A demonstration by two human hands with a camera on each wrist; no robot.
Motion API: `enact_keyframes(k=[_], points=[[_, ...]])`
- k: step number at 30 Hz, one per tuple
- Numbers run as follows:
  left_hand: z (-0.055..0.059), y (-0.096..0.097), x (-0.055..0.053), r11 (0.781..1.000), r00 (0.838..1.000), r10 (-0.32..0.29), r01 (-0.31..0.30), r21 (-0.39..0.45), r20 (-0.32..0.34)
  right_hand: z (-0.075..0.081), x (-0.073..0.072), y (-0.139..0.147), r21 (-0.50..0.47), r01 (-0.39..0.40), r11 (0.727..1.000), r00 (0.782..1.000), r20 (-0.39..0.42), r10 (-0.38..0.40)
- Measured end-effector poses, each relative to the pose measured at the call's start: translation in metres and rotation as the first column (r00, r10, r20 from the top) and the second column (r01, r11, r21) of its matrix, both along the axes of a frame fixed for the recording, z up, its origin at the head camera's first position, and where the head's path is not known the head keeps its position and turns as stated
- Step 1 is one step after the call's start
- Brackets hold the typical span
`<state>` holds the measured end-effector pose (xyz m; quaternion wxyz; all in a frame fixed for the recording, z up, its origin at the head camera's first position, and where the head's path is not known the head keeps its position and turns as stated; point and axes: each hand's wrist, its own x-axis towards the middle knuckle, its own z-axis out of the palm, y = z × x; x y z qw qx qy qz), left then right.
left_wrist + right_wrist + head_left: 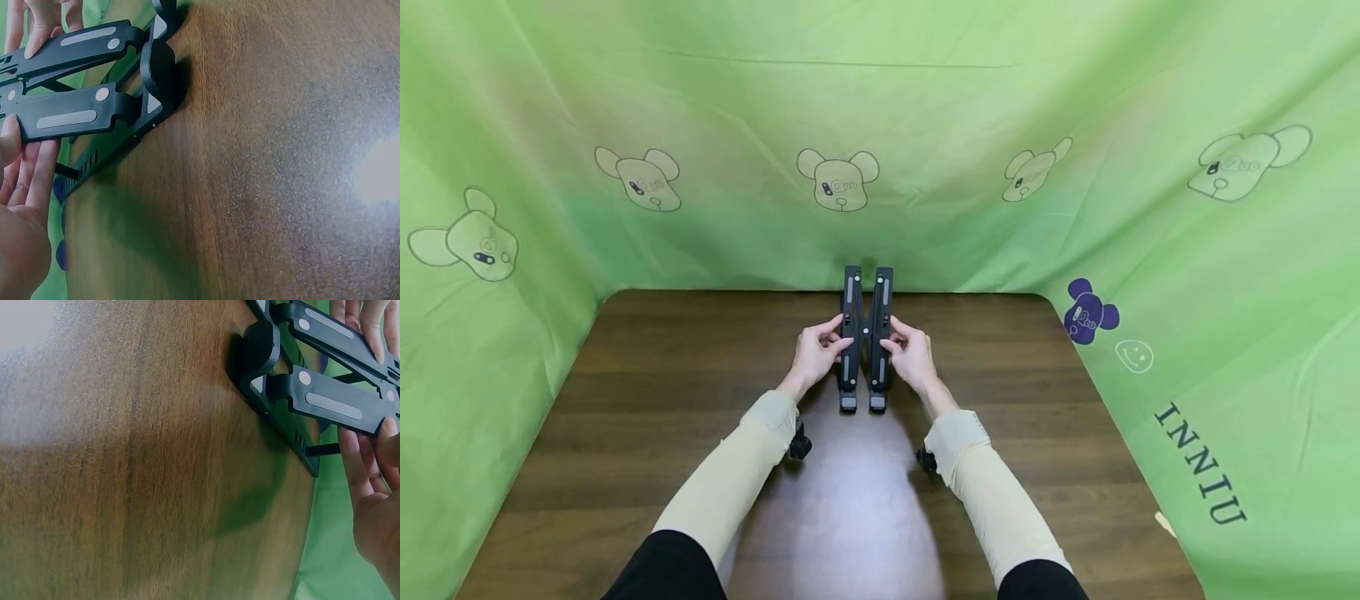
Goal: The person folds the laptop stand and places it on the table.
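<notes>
A black folding laptop stand [852,367] stands near the far edge of the table, its two arms close together and nearly parallel. Grey pads and round dots line the arms, and curved lips form their near ends. In the left wrist view the upper bars of the stand [75,115] rise at a slant above slotted base bars. My left hand [814,354] pinches the left arm between thumb and fingers. On the opposite side, my right hand [913,357] grips the right arm the same way, the thumb on top and fingers beneath in the right wrist view.
The brown wooden table [700,417] reaches back to a green cloth [940,100] printed with bear heads, which also hangs along both sides. A small pale piece [1165,524] lies at the table's right edge. Dark wrist-worn devices [800,442] sit under the sleeves.
</notes>
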<state>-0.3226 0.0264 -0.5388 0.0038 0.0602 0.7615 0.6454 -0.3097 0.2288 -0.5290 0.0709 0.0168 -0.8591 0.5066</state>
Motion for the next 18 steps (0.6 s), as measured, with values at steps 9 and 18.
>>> enact_keyframes(k=[9,18], points=[[-0.0001,0.0037,0.0054,0.999,1.0,-0.02,0.02,-0.031,0.009,0.0011,0.0072,0.001,-0.027,-0.011,1.0,1.0,0.019,0.011],[0.0023,0.0068,0.0088,0.999,1.0,-0.019,0.019,-0.028,0.007,0.0003,0.0096,-0.0004,-0.027,-0.007,1.0,1.0,0.006,0.008]])
